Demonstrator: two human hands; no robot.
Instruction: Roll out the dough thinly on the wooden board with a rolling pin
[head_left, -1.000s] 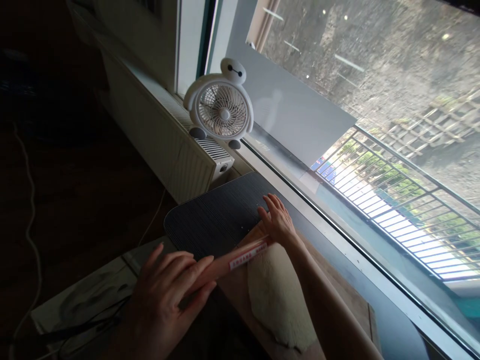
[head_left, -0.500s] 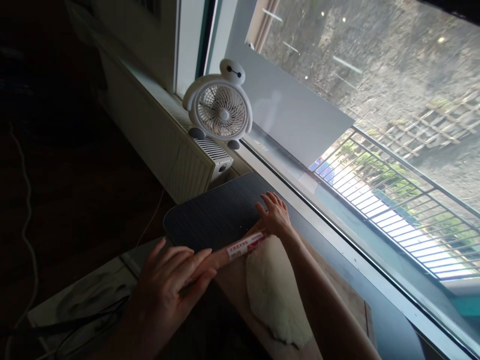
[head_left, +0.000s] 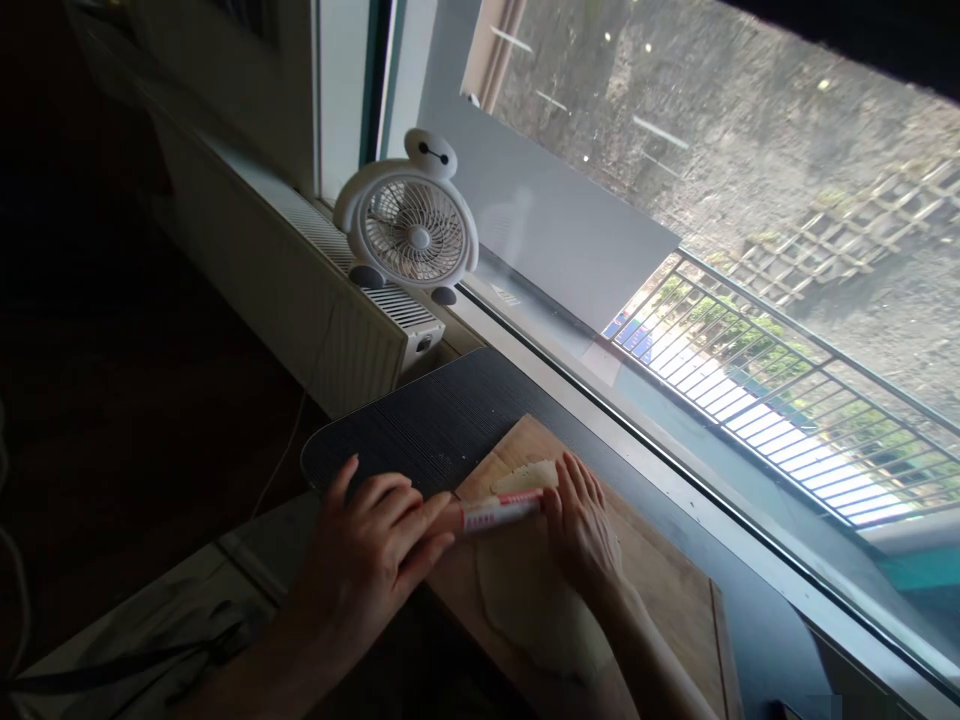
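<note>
Window (head_left: 577, 165) approx. fills upper R; grey panel over part of pane, metal railing (head_left: 784, 395) & rough slope outside. Radiator (head_left: 277, 260), wht, ribbed, runs along wall to L, dim light. Dk table (head_left: 397, 435), rounded corner, set alongside sill; few pale specks on top.

Wooden board (head_left: 660, 570) on table, lying at a slant, darker strip nr its R end. Fan (head_left: 418, 238), wht, character-shaped (round head, 2 blk dots w/ line betw.), stands on radiator top, end nr table.

Dough (head_left: 529, 590): pale flat sheet, elongated, uneven edge, lies on board betw. the 2 forearms; far end shows just beyond pin.

L hand (head_left: 375, 540) at L end of pin: fingers fanned apart, not curled round; index & thumb reach along either side of pin end. R hand (head_left: 585, 530) at R end of pin, over board: fingers outstretched, close together, pointing fwd; thumb tip by pin end. Cannot tell if R thumb pinches pin, contact partly hidden.

Rolling pin (head_left: 450, 518) lies crosswise over dough, nr its far end, spanning hand to hand. Label (head_left: 495, 512) on pin, wht w/ red print, too blurred to read.
</note>
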